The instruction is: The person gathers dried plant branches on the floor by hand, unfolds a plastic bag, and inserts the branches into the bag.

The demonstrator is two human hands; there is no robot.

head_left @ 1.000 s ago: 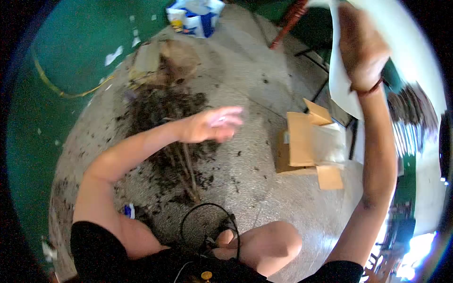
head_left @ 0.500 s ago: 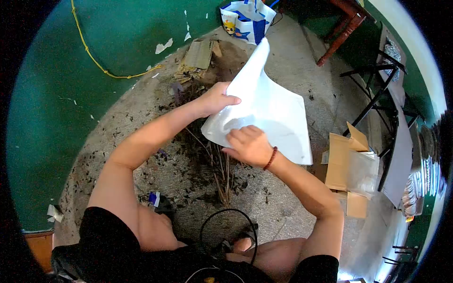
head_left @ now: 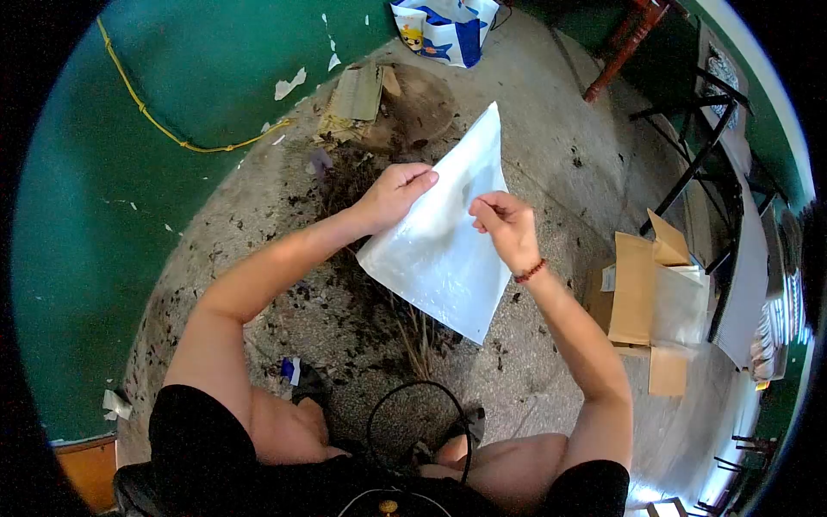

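My left hand (head_left: 399, 196) is closed on the upper left edge of a glossy white plastic sheet or flat bag (head_left: 435, 250), thumb on top. The sheet hangs tilted in front of me, one corner pointing up and away. Over its right side is my right hand (head_left: 506, 226), with a beaded bracelet at the wrist; its fingers are curled and pinched together, and what they hold, if anything, does not show. Below the sheet lies a bundle of dried dark stalks (head_left: 416, 332) on the floor, partly covered by it.
Dark plant bits litter the speckled floor (head_left: 551, 362). An opened cardboard box (head_left: 633, 289) stands at right, near black metal legs (head_left: 689, 185). A blue-and-white bag (head_left: 444, 34) and a flattened yellowish booklet (head_left: 353, 99) lie farther back. Yellow rope (head_left: 138, 103) hangs along the green wall.
My right hand has moved up and to the right, from flattish on the sheet to a pinched pose. The sheet has turned and its lower right corner has swung inward. My left hand still grips it.
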